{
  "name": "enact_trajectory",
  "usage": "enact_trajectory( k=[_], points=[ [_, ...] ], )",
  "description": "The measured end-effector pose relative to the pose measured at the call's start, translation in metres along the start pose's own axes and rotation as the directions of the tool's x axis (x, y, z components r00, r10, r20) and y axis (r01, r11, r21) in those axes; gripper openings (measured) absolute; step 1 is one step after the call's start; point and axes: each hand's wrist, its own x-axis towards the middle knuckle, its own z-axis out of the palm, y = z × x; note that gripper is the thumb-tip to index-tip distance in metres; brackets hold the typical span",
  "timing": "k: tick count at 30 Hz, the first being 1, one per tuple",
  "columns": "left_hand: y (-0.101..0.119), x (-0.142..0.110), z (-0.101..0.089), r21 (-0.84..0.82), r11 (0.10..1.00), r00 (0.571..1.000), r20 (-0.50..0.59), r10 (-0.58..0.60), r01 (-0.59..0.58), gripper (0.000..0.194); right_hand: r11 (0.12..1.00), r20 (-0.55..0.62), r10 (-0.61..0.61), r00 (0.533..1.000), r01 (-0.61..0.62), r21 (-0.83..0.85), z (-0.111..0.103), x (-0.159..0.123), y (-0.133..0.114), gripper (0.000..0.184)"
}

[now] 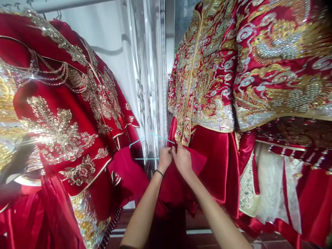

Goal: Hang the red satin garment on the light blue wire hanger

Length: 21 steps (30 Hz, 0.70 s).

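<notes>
A thin light-blue wire hanger (140, 139) hangs upright in front of me, its left end inside the shoulder of a plain crimson garment (129, 169). My left hand (165, 159), with a dark band at the wrist, is closed at the hanger's right side and grips the garment's cloth there. Right beside it, my right hand (182, 157) pinches the same garment close to the hanger's right tip. Both hands nearly touch. The fingertips and the exact edge they hold are partly hidden. The garment's lower part hangs down between my forearms.
On the left hangs a red jacket (75, 100) with silver beading and chains. To the right hang gold-embroidered red jackets (207, 69) above a red satin skirt (210, 162). White straps (141, 52) dangle before a pale curtain (103, 34). Beaded tassels (306, 157) hang at far right.
</notes>
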Motion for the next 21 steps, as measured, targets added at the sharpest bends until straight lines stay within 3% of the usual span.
enact_trajectory(
  k=[4,7,9,10,13,14,16,18,21],
  points=[
    [0.006,-0.017,-0.007,0.039,0.998,0.991,0.127,0.046,-0.051,0.028,0.999,0.023,-0.043,0.999,0.042,0.024,0.010,-0.009,0.015,0.036],
    [0.015,-0.034,-0.035,0.120,0.988,0.990,0.107,0.087,-0.099,0.026,0.997,-0.008,-0.075,0.997,0.075,0.033,0.013,-0.011,0.025,0.041],
    [0.017,-0.043,-0.068,0.300,0.951,0.992,-0.074,0.104,-0.078,0.030,0.997,-0.065,-0.076,0.995,0.077,0.019,0.014,-0.010,0.027,0.044],
    [0.016,-0.046,-0.086,0.414,0.910,0.971,-0.210,0.113,-0.017,0.031,0.998,-0.092,-0.065,0.994,0.066,0.015,0.015,-0.009,0.027,0.046],
    [0.005,-0.049,-0.132,0.610,0.722,0.813,-0.571,0.114,0.327,0.041,0.999,-0.123,0.004,0.992,0.000,0.032,0.021,-0.003,0.018,0.050],
    [-0.001,-0.049,-0.142,0.618,0.655,0.767,-0.635,0.091,0.434,0.049,0.999,-0.124,0.035,0.992,-0.031,0.038,0.024,0.000,0.015,0.051],
    [-0.011,-0.048,-0.151,0.618,0.547,0.728,-0.685,0.023,0.564,0.060,0.997,-0.141,0.080,0.987,-0.076,0.028,0.031,0.006,0.010,0.049],
    [-0.019,-0.048,-0.151,0.650,0.485,0.750,-0.661,-0.017,0.584,0.055,0.998,-0.171,0.058,0.984,-0.062,-0.016,0.036,0.013,0.011,0.040],
    [-0.020,-0.052,-0.152,0.731,0.419,0.808,-0.589,-0.009,0.538,0.039,0.992,-0.139,-0.098,0.985,0.086,-0.090,0.036,0.021,0.024,0.032]
  ],
)
